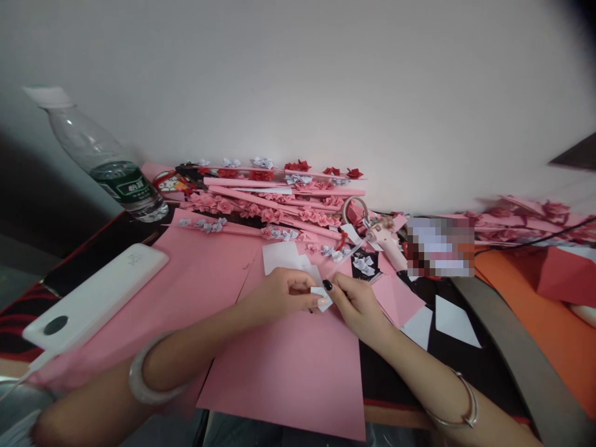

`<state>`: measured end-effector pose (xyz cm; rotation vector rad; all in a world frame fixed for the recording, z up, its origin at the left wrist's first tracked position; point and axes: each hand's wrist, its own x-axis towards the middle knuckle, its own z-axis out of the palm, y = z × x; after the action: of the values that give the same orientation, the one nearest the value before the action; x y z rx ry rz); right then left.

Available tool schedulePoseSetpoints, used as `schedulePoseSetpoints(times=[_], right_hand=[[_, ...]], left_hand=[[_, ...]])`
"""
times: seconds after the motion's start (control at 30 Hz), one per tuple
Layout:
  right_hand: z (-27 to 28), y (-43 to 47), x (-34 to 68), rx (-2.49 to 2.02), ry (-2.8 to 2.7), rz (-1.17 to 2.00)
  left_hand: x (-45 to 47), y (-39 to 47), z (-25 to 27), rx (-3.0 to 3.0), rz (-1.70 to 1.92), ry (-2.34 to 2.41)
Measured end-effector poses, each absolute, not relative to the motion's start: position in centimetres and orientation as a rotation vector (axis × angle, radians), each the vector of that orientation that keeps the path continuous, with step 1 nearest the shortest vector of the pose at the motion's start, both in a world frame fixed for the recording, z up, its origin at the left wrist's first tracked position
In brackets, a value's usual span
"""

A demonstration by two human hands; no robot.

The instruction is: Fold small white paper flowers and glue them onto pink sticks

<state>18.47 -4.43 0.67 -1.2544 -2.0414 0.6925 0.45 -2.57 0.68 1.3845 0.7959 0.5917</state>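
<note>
A small piece of white paper [318, 292], seemingly folded, is held over the pink sheet [298, 366]. My left hand [284, 292] pinches it between thumb and fingers. From the right, my right hand [356, 301] meets its edge, the dark-nailed thumb against the paper and the other fingers curled in. Just behind my left hand lie white paper pieces [279, 256]. Beyond my right hand are small white folded paper flowers [364, 266] and a pale pink tool [388, 245] that looks like a glue gun.
Pink paper stems with flowers [274, 211] are piled along the wall. On the left stand a water bottle [123, 180] and a white power bank [97, 295] with a cable. White paper squares [456, 320], a grey curved strip [498, 341] and orange paper [516, 310] lie on the right.
</note>
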Motion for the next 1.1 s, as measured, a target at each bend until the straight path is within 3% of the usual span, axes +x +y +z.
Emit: schedulePoseSetpoints(times=[0.3,0.63,1.1], right_hand=[[1.2,-4.8,18.8,-1.183,-1.828,0.649],[1.2,-5.0,18.6,-1.181,-1.920,0.777],[1.2,-5.1,18.4,-1.115,-1.864,0.923]], left_hand=[[0.4,-2.3,0.7,1.320,0.668,0.893],[0.5,-2.7,1.8,1.653,0.715,1.132],[0.2,-2.2,0.6,1.403,0.596,0.947]])
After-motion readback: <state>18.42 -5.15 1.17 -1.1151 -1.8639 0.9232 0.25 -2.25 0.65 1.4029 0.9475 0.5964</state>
